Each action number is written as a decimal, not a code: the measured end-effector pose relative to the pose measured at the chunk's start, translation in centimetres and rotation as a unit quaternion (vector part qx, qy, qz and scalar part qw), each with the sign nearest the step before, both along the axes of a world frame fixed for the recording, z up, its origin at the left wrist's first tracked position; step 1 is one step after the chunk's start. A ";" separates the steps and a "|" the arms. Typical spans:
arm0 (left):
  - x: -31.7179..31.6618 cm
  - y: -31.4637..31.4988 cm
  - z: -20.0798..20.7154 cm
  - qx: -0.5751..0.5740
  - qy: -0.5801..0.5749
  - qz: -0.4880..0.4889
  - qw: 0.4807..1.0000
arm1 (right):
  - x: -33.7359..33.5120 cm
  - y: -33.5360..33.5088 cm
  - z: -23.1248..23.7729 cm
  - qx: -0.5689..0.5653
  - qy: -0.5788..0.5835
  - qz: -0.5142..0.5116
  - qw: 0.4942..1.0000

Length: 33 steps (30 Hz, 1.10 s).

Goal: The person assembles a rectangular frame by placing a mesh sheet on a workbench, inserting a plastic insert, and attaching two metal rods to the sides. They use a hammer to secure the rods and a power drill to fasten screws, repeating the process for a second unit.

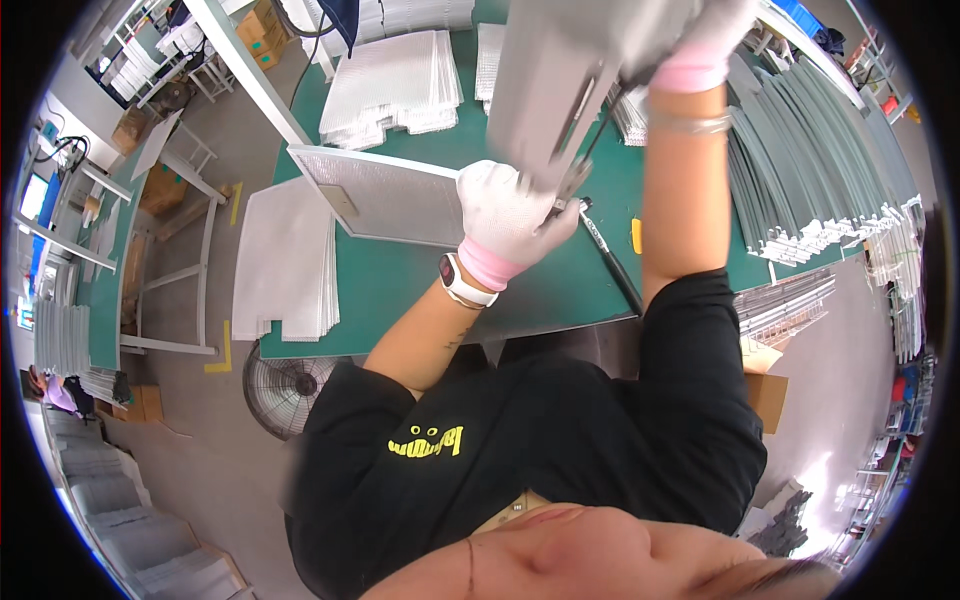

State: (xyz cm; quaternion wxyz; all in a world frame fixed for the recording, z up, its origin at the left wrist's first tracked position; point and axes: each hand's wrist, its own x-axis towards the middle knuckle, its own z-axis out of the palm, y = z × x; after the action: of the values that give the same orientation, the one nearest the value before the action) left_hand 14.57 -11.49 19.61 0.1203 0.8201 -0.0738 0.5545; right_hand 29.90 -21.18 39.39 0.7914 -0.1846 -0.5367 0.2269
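My left hand (505, 215), in a white glove with a pink cuff, is closed around the corner of a thin framed mesh panel (390, 190). The panel stands tilted on the green worktable (500, 315). My right hand (705, 45), gloved alike, is raised at the top right and smeared by motion. It grips a large grey boxy tool (560, 90) with a slot in its side, also blurred. The tool's lower end is close above my left hand, and I cannot tell whether they touch. A slim black-handled tool (615, 265) lies on the table beside my left thumb.
White notched sheets lie stacked at the left (290, 260) and back (395, 85). Many grey strips (810, 160) are piled at the right. A small yellow piece (636, 236) is near my right forearm. A floor fan (285, 390) stands below the table's left front edge.
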 end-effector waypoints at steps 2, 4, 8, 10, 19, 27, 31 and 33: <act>-1.4 0.1 0.4 0.014 0.047 0.001 0.999 | -0.2 -0.9 1.8 0.021 0.004 -0.063 0.998; -4.3 -0.5 0.3 0.013 0.107 -0.006 0.994 | -2.1 -0.5 3.2 0.030 0.025 -0.135 0.990; -14.6 0.9 -3.6 0.120 0.370 -0.059 0.919 | -2.3 -2.0 2.8 -0.085 -0.058 -0.132 0.986; -18.7 2.4 -8.8 0.007 0.338 -0.148 0.929 | -2.5 -1.7 1.4 -0.099 0.006 -0.183 0.978; -18.6 7.1 -9.9 0.131 0.378 0.110 0.910 | -3.5 -0.3 -2.1 -0.120 -0.002 -0.225 0.967; -7.9 15.4 -7.9 -0.238 0.536 0.167 0.792 | -4.4 -0.6 -1.7 -0.141 0.019 -0.201 0.969; -8.5 9.4 -1.3 -0.080 0.358 0.109 0.924 | -5.1 -0.3 -1.5 -0.143 0.054 -0.258 0.954; -10.2 5.0 -0.4 -0.018 0.377 0.070 0.924 | -4.9 -0.7 -1.5 -0.137 0.056 -0.227 0.963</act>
State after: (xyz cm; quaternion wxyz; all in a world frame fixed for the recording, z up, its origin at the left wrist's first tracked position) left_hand 4.34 -6.54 19.21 0.1150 0.9693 0.0445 0.2129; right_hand 24.96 -21.88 37.84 0.8179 -0.3948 -0.4000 0.1228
